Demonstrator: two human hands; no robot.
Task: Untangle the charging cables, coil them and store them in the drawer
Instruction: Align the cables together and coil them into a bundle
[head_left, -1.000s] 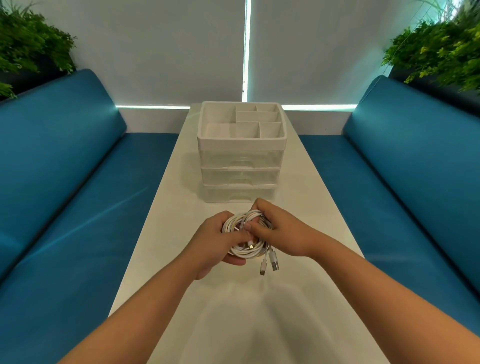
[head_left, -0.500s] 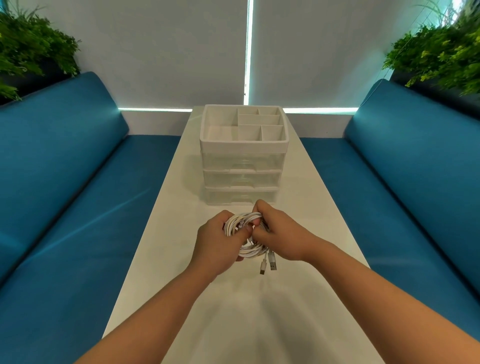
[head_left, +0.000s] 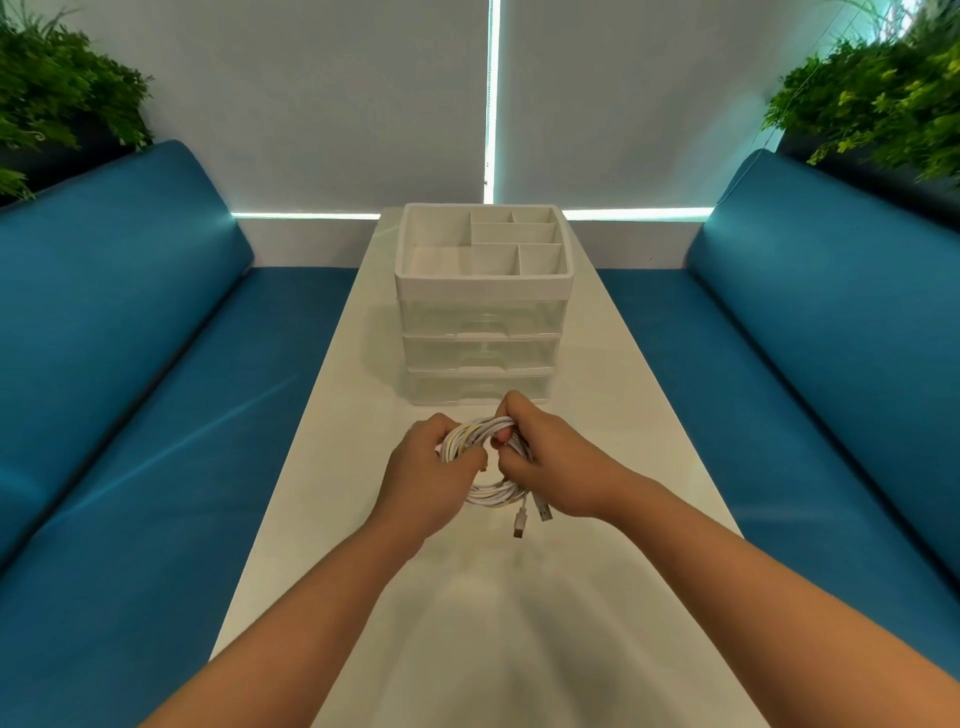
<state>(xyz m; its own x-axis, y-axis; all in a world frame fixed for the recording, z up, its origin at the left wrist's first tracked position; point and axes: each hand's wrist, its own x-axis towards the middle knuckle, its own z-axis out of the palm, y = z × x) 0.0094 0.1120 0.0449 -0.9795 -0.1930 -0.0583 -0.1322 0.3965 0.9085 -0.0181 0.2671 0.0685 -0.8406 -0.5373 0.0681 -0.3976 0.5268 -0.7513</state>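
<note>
A bundle of white charging cables (head_left: 488, 491) is coiled into a ring just above the white table. My left hand (head_left: 428, 478) grips the ring's left side. My right hand (head_left: 550, 465) holds its right and top, with fingers pinching the strands. Two plug ends (head_left: 530, 517) hang loose below the coil. Behind the hands stands a white drawer unit (head_left: 480, 358) with three clear drawers, all closed, and a divided tray on top (head_left: 410, 275).
The narrow white table (head_left: 467, 623) runs away from me between two blue benches (head_left: 130, 415) (head_left: 805, 389). Green plants (head_left: 57, 98) (head_left: 878, 98) sit behind each backrest. Grey window blinds close the far wall.
Both hands have lifted the coil slightly and shifted their grip on it. The right fingers have moved onto the top of the ring. The view has tilted a little.
</note>
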